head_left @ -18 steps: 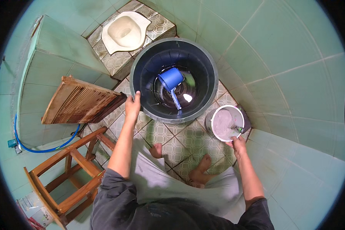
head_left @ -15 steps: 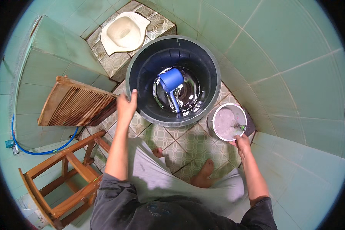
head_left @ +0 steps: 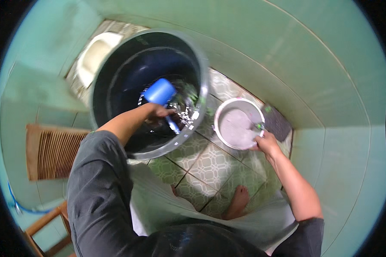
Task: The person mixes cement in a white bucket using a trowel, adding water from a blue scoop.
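Reaching down inside the large dark tub (head_left: 203, 79), my left hand (head_left: 158, 112) has its fingers closed about the handle of a blue water dipper (head_left: 160, 91); motion blurs them somewhat. The dipper lies tilted at the water (head_left: 186, 100) low in the tub. At the right, my right hand (head_left: 266, 143) grips the near right rim of a small white bucket (head_left: 218, 132). Greyish, cloudy contents (head_left: 236, 128) fill much of the view into the bucket. A small green and dark item (head_left: 259, 125) sits at the bucket's inner edge beside my right hand; its kind is unclear.
A squat toilet (head_left: 92, 60) stands behind the tub at the far left. Leftward are a slatted wooden board (head_left: 55, 152), a wooden frame (head_left: 47, 222) and a blue hose (head_left: 30, 210). A dark block (head_left: 276, 122) touches the right wall. Patterned tiles (head_left: 210, 165) cover the floor.
My left hand has left the tub's rim and gone in to the dipper's handle. My right hand still holds the bucket. The view has shifted, with the tub now further left.
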`<state>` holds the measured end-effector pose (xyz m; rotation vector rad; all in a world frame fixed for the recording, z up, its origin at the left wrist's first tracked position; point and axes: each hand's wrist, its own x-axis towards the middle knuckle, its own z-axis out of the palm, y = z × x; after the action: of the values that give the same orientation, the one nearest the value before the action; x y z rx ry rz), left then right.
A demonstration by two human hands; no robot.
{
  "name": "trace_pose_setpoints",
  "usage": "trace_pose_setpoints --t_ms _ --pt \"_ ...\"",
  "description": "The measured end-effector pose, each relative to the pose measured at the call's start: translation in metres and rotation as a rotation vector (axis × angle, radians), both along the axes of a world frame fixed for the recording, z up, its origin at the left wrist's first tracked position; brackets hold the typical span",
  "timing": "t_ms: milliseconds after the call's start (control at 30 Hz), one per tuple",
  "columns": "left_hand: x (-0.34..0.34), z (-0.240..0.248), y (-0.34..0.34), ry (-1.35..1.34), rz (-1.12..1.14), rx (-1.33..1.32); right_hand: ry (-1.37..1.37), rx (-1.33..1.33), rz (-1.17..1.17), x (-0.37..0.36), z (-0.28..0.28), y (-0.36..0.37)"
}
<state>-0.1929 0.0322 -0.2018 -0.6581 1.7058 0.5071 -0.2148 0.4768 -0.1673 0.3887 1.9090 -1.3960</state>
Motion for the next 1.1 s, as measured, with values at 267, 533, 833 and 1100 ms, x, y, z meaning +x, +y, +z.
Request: trace_pose_setpoints --t_ms 267,533,833,1100 --pt "0.041 -0.156 -0.072 0.025 0.451 0.092 -0.133 -0.024 0.057 0.003 -0.020 -0.003" --pt "0.026 -0.095 -0.042 0.311 0.555 -0.172 -0.156 0.013 0.182 -0.010 -0.002 0.014" --pt "0.038 -0.094 -0.068 0.492 0.477 -0.267 -0.156 0.146 0.607 -0.035 0.034 0.024" --pt "0.020 0.018 -0.043 0.729 0.308 -0.308 0.064 0.355 0.649 -0.047 0.050 0.035"
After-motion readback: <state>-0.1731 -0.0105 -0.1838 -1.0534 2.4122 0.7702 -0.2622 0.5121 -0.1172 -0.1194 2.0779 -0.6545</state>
